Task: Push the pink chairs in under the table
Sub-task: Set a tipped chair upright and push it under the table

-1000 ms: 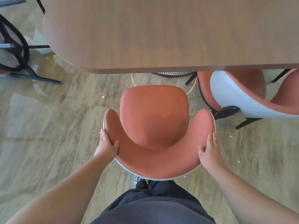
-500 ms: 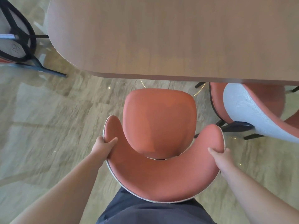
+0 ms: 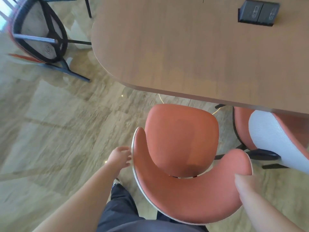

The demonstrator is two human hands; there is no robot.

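1. Clearly, at ten o'clock an overturned chair lies on the stone floor, black legs showing, well apart from the work in hand

2. The left hand, at about seven o'clock, sits just beside the left wing of the chair's backrest with fingers loosely curled and clamped on nothing; whether the fingertips touch the rim I cannot tell

3. The pink chair stands at six o'clock, its seat front near the table edge but wholly outside it, so the push looks only begun

4. The right hand, at five o'clock, rests against the right wing of the backrest; it is blurred, so I cannot tell whether it is gripping

5. At three o'clock a second pink chair with a white shell back sits partly under the table; at one o'clock a black socket box is set in the tabletop

6. The next move probably calls for the left hand back on the rim, then an even shove toward twelve o'clock, keeping clear of the neighbouring chair
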